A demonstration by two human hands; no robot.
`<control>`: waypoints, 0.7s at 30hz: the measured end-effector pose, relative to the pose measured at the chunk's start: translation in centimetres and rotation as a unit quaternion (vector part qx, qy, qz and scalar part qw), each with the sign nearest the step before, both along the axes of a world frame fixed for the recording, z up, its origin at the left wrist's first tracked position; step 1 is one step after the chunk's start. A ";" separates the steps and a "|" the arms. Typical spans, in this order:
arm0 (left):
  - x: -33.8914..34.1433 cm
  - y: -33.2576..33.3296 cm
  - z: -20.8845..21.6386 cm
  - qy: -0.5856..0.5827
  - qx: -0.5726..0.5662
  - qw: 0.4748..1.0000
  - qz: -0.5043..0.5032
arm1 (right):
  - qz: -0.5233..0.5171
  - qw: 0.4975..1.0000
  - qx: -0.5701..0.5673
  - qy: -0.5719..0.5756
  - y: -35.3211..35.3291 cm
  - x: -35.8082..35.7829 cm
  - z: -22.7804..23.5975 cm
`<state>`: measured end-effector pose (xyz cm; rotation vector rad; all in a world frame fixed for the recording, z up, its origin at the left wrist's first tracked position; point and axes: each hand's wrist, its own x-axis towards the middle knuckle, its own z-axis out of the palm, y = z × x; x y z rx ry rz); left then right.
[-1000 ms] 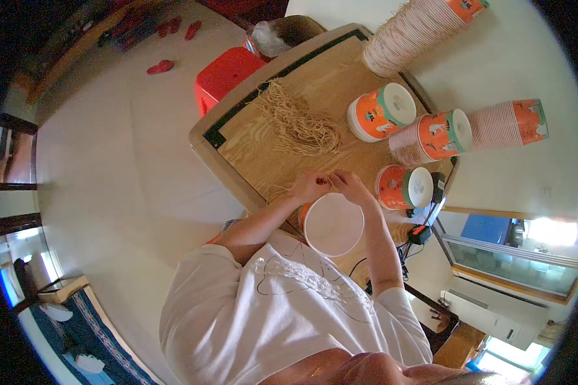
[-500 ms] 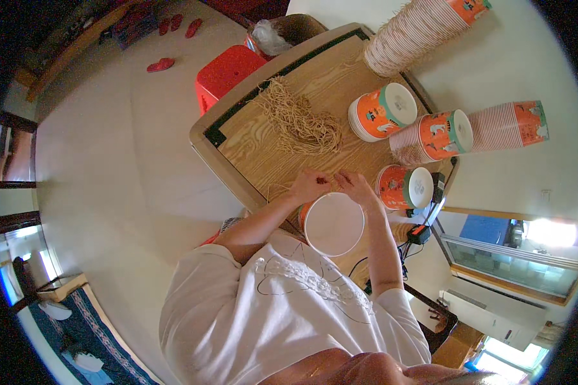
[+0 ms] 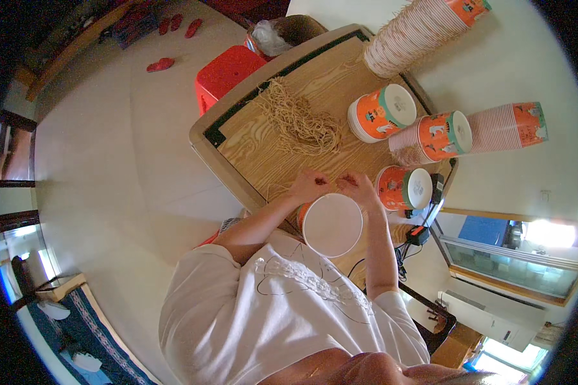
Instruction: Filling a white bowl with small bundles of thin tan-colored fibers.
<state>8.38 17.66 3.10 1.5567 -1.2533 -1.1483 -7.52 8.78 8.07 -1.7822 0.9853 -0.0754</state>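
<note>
My left hand (image 3: 311, 185) and my right hand (image 3: 359, 188) are close together, a small gap between them, at the far rim of an orange paper tub (image 3: 332, 224) whose broad white round face is turned toward me. The fingers of both hands are curled in a pinch. Dark reddish spots show at the fingertips, and whatever is pinched there is too small to make out. Beyond my hands a loose heap of tan twine (image 3: 302, 125) lies on the wooden table (image 3: 237, 151). An orange tub with a white base (image 3: 420, 188) stands just right of my right hand.
Stacked orange tubs (image 3: 382, 115) and a second stack (image 3: 437, 136) stand at the table's right. A tall stack of tubs (image 3: 417, 38) with stringy fibres is at the far right. A red stool (image 3: 228, 74) adjoins the far left edge. Black cables and an adapter (image 3: 419, 235) lie at right.
My hands have moved slightly apart, the right one a little to the right. The tub in front of me has shifted very slightly left.
</note>
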 end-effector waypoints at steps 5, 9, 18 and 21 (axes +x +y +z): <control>0.1 0.1 0.0 0.000 -0.007 1.000 -0.001 | -0.022 0.998 0.034 -0.057 -0.2 -1.0 -1.6; 0.6 0.3 0.4 0.051 0.002 0.999 0.003 | -0.011 0.997 -0.077 -0.002 0.5 -0.6 -1.2; 3.1 0.6 -2.1 -0.065 -0.147 0.979 -0.126 | -0.056 0.992 -0.116 -0.003 1.0 -1.0 -3.3; 3.0 0.7 1.6 -0.107 -0.090 0.977 -0.160 | -0.057 0.992 -0.111 -0.024 1.5 -0.7 -3.2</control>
